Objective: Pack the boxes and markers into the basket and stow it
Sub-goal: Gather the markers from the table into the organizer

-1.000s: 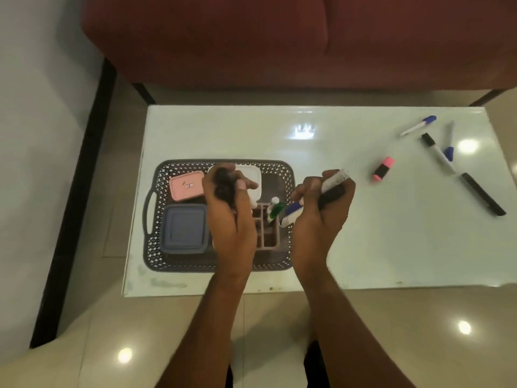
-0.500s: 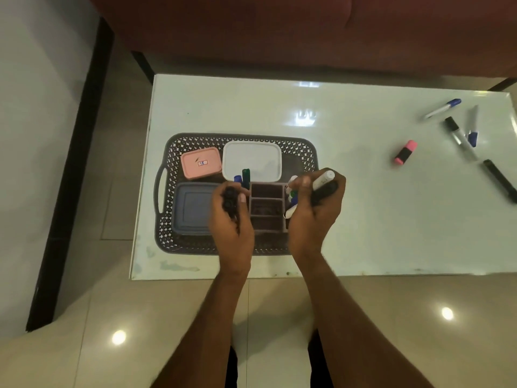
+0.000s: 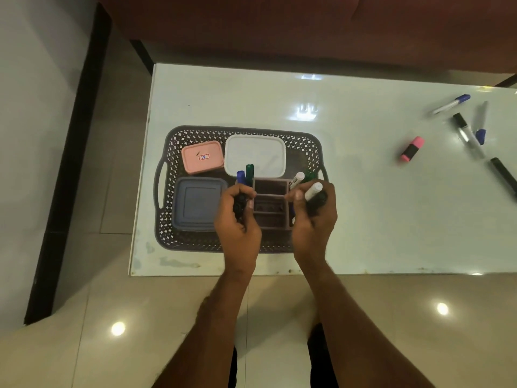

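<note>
A dark lattice basket (image 3: 167, 219) sits on the white table (image 3: 363, 219). In it lie a pink box (image 3: 202, 157), a white box (image 3: 255, 155), a blue-grey box (image 3: 195, 204) and a brown divided organizer (image 3: 270, 204). My left hand (image 3: 237, 219) grips a bunch of markers (image 3: 245, 172) upright beside the organizer's left side. On the organizer's right side, my right hand (image 3: 314, 217) holds more markers (image 3: 312, 191), white and dark ends sticking up.
Loose on the table at the far right lie a pink highlighter (image 3: 411, 149), a blue-capped marker (image 3: 451, 103), a black-capped marker (image 3: 465, 130), another blue-capped one (image 3: 481, 127) and a black marker (image 3: 503, 173). A red sofa (image 3: 279, 29) stands behind the table.
My left hand came down from over the boxes to the organizer's left side. My right hand turned its markers more upright at the right side. The camera view shifted, uncovering the white box.
</note>
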